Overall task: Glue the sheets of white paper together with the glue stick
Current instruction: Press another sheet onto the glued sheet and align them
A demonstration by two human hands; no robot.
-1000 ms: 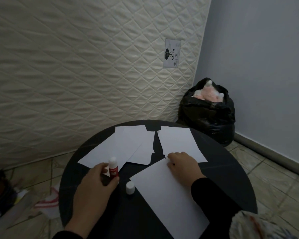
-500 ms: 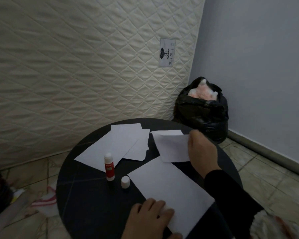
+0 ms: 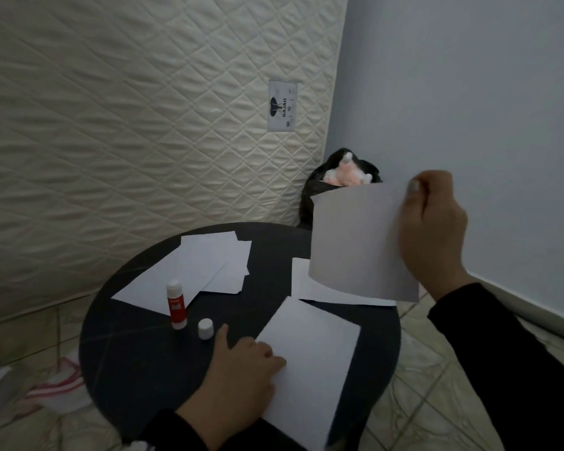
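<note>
The right hand (image 3: pixel 432 229) pinches a raised white paper sheet (image 3: pixel 355 242); the left hand (image 3: pixel 238 379) presses flat on another white sheet (image 3: pixel 310 366). The quilted cream mattress's label (image 3: pixel 282 105) reads "GAJAH".

Domestic room, apparently a bedroom or storage corner of a home. A quilted cream mattress (image 3: pixel 127 125) bearing a maker's label (image 3: pixel 282 105) stands upright against one wall, meeting a plain pale-blue painted wall (image 3: pixel 469 92) at the corner. A filled black rubbish bag (image 3: pixel 310 196) sits in that corner on a tiled floor (image 3: pixel 437 385). A small round black table (image 3: pixel 137 353) serves as the work surface.
</note>
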